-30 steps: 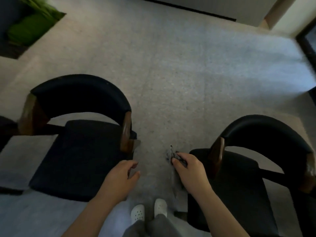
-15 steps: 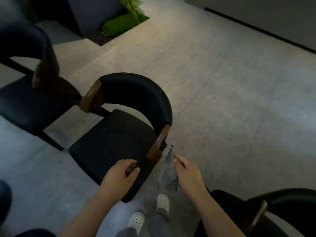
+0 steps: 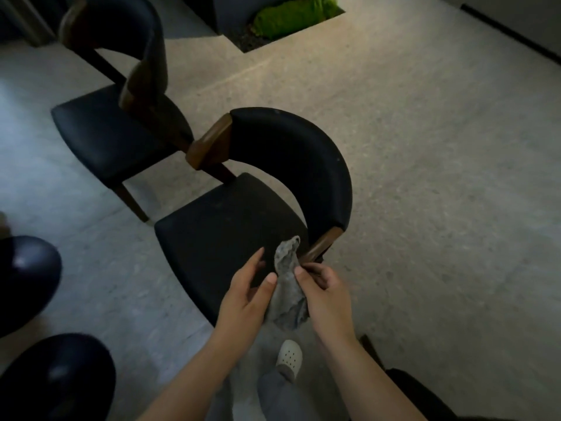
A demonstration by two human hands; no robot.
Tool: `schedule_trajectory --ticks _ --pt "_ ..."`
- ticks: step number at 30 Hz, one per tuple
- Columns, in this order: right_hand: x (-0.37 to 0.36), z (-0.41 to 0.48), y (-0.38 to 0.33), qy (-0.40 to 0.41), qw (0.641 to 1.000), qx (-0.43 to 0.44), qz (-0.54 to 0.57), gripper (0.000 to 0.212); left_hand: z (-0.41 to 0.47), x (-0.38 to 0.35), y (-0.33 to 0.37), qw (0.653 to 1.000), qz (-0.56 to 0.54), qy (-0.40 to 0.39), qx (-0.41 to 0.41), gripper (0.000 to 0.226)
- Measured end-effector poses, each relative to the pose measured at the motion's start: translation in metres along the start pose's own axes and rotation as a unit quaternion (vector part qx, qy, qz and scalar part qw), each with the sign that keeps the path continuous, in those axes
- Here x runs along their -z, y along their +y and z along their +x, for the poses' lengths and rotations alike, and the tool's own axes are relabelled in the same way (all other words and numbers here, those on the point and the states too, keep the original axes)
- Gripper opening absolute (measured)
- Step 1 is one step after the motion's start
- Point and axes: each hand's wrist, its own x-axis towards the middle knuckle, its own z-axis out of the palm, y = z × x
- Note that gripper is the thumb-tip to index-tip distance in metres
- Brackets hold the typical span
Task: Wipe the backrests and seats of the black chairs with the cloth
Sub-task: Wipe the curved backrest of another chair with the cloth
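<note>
While the right hand (image 3: pixel 326 294) still pinches the cloth (image 3: pixel 288 291) over the chair (image 3: pixel 218 232), the left hand (image 3: pixel 243 299), fingers straight, now touches it too.

- Speckled beige-grey floor (image 3: pixel 425 147) fills most of the view.
- A recessed bed (image 3: pixel 252 41) is cut into the floor at the top, with dark soil and a bright green mossy mound (image 3: pixel 291 16).
- A dark baseboard strip (image 3: pixel 510 31) runs diagonally at upper right, below a grey wall (image 3: pixel 540 7).
- Cool bluish light lies on the floor at left, warmer light at centre; the corners are dim.
</note>
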Motion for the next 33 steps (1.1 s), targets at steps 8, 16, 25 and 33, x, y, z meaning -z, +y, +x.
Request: schedule_trajectory --ticks 8,16,25,33 --pt "-0.037 0.002 0.003 0.019 0.998 -0.046 0.046 0.010 0.026 0.018 -0.006 0.999 0.002 -0.024 -0.029 0.032" --pt "-0.042 0.011 0.015 0.036 0.998 -0.034 0.035 0.015 0.053 0.031 -0.009 1.000 -0.028 -0.006 0.009 0.009" --pt "-0.005 0.043 0.057 0.175 0.983 -0.020 -0.054 0.021 0.102 0.040 -0.058 0.990 0.135 -0.041 -0.012 0.006" --pt "-0.014 0.081 0.111 0.207 0.969 0.040 -0.130 0.032 0.146 -0.006 -0.097 0.981 0.152 -0.100 -0.070 0.014"
